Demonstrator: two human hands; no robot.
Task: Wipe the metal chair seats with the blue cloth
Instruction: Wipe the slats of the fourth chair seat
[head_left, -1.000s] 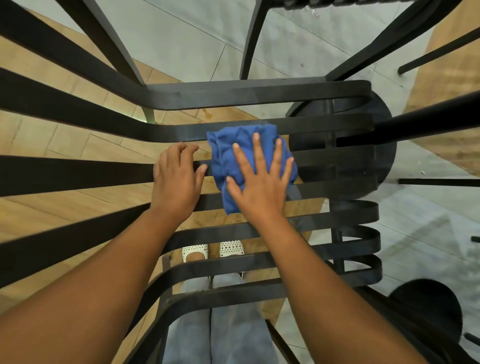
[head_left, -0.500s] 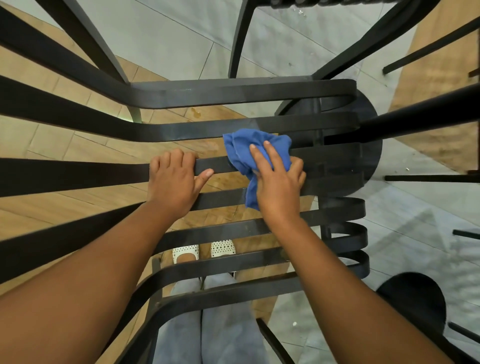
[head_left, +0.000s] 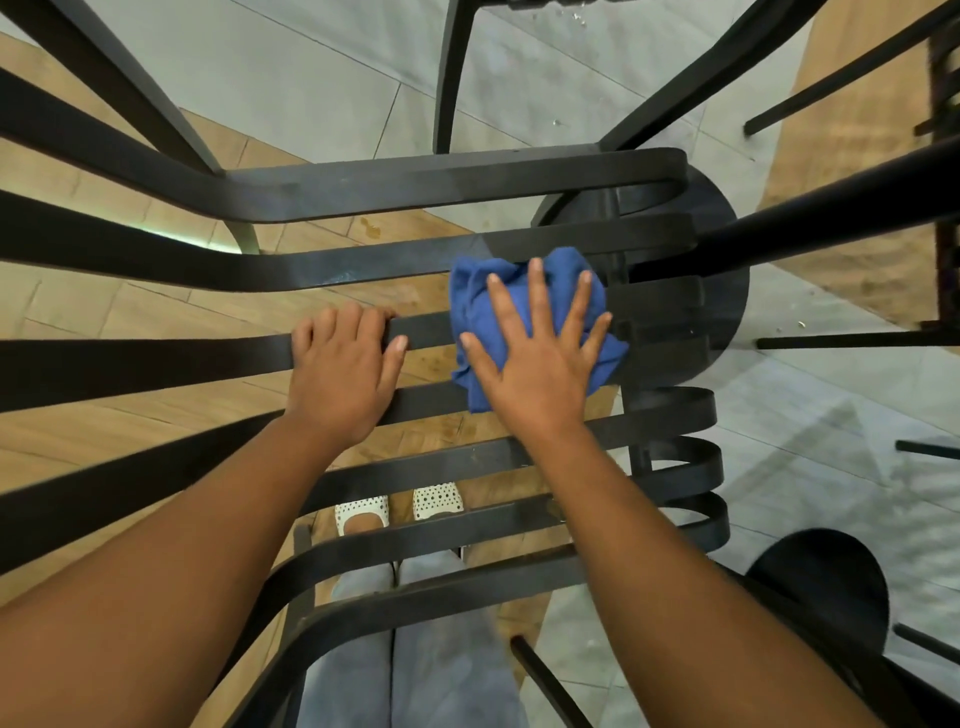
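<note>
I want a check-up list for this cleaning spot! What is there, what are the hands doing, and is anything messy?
Surface: black metal slatted chair seat, floor visible between the slats.
Job's things: blue cloth, bunched, lying across the middle slats near the seat's right end.
Clutter: small brown spot on the wood floor under the seat.
Hands: right hand flat on the cloth, fingers spread; left hand rests on a slat, fingers curled over its far edge.
Cables: nothing seen.
Surroundings: wood and grey tile floor, white dotted shoes, round black table base.
</note>
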